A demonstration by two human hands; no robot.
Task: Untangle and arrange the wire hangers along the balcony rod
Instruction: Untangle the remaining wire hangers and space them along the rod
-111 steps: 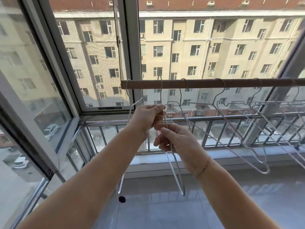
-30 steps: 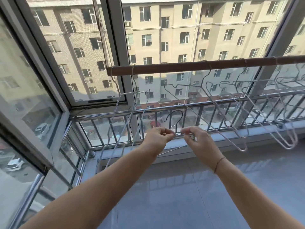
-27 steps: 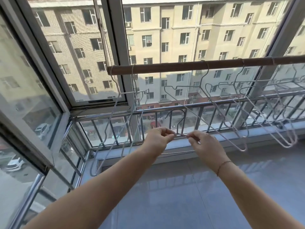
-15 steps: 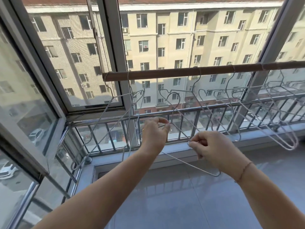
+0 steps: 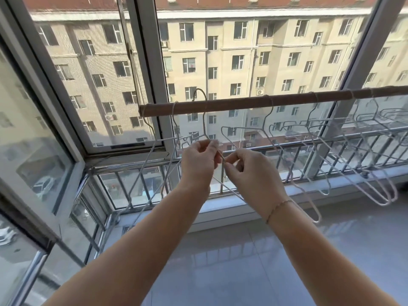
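Note:
A brown balcony rod (image 5: 242, 104) runs from the centre to the right edge. My left hand (image 5: 199, 161) and my right hand (image 5: 249, 171) both pinch one white wire hanger (image 5: 204, 120) just below the rod. Its hook rises above the rod's top, behind the rod, near the left end. Two hangers (image 5: 154, 149) dangle from the rod's left tip. Several more hangers (image 5: 331, 151) hang overlapping along the rod to the right.
A metal railing (image 5: 342, 149) and window frames (image 5: 152, 69) stand just behind the rod. A light sill (image 5: 231, 208) runs under the railing. The glossy tiled floor (image 5: 242, 261) lies below my arms. An apartment block fills the view outside.
Both hands have lifted the held hanger from sill height up to the rod. Its hook now sits above the rod. The camera view has tilted downward.

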